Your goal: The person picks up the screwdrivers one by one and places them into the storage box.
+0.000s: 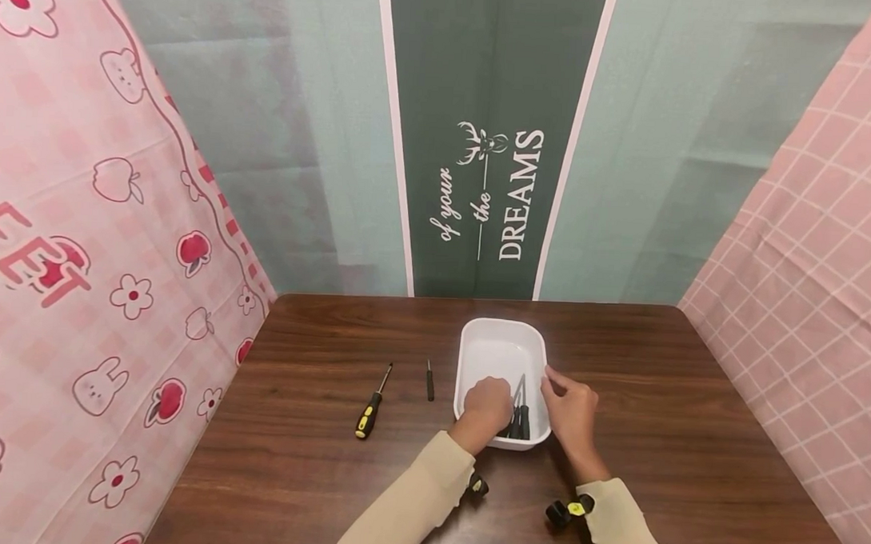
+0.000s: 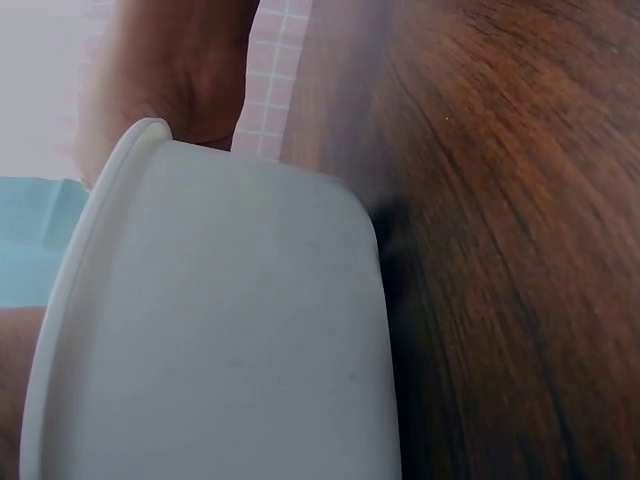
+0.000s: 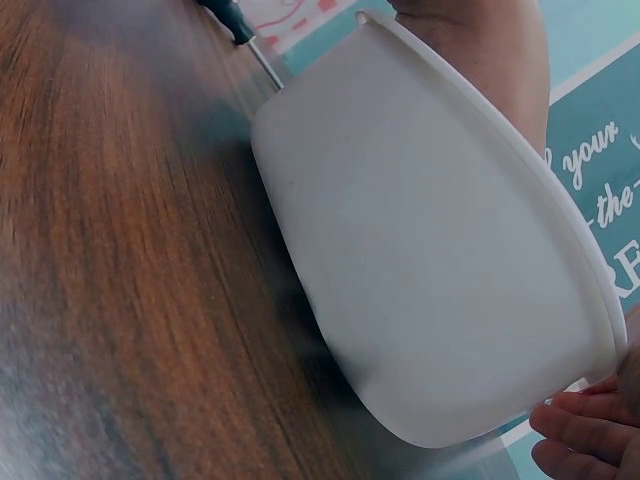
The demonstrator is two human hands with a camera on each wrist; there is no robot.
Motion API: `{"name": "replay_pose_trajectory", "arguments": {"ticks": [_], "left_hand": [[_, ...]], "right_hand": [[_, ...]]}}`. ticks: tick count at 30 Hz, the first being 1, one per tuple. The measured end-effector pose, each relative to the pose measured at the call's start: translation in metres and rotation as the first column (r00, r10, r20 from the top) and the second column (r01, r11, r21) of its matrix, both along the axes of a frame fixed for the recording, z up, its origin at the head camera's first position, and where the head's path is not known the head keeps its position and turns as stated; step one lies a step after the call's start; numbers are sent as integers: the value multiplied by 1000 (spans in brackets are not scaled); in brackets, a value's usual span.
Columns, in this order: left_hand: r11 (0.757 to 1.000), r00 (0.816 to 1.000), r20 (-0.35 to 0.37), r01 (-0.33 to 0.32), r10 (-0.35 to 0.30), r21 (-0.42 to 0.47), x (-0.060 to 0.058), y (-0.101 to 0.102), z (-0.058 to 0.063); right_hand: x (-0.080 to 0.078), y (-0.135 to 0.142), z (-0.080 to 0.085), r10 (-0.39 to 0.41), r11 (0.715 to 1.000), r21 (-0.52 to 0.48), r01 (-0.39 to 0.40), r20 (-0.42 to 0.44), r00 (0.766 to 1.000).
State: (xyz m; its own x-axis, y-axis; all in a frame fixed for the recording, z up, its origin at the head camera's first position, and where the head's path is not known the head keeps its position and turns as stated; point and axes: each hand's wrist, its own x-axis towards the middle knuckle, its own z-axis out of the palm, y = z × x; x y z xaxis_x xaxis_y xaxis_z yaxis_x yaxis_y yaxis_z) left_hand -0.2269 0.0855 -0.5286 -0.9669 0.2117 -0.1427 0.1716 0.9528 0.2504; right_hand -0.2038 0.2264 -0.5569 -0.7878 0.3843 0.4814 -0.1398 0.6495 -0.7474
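A white plastic tray point(image 1: 501, 350) stands on the wooden table with several dark-handled screwdrivers point(image 1: 524, 423) lying in its near right part. My left hand point(image 1: 487, 403) reaches over the near left wall into the tray, beside those screwdrivers. Its fingertips are hidden, so whether it grips anything does not show. At the tray's right wall, my right hand point(image 1: 573, 411) pinches the rim between thumb and fingers. In the right wrist view, fingers point(image 3: 585, 435) of that hand show outside the tray wall. The left wrist view is mostly filled by the tray's outer side point(image 2: 240, 310).
Left of the tray, a small black screwdriver point(image 1: 430, 382) lies on the table point(image 1: 313, 476). Farther left is a larger black-and-yellow screwdriver point(image 1: 370, 410). Printed cloths hang behind the table and along both sides.
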Motion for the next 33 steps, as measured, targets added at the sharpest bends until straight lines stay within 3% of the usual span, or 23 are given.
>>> {"name": "replay_pose_trajectory", "arguments": {"ticks": [10,17,28,33], "left_hand": [[999,999,12,40,-40,13,1,-4,-1],[1000,999,23,25,-25,5,1,-2,-1],[1000,1000,-6,15,-16,-18,1,0,-2],[999,998,-57,17,-19,-27,2,-1,2]], "right_hand": [[0,0,-2,0,1000,2,0,-1,1000],[0,0,0,-1,1000,1,1,9,1000],[1,0,1,3,1000,-1,-3,27,1000],[0,0,1,2,1000,-1,-2,39,999]]}}
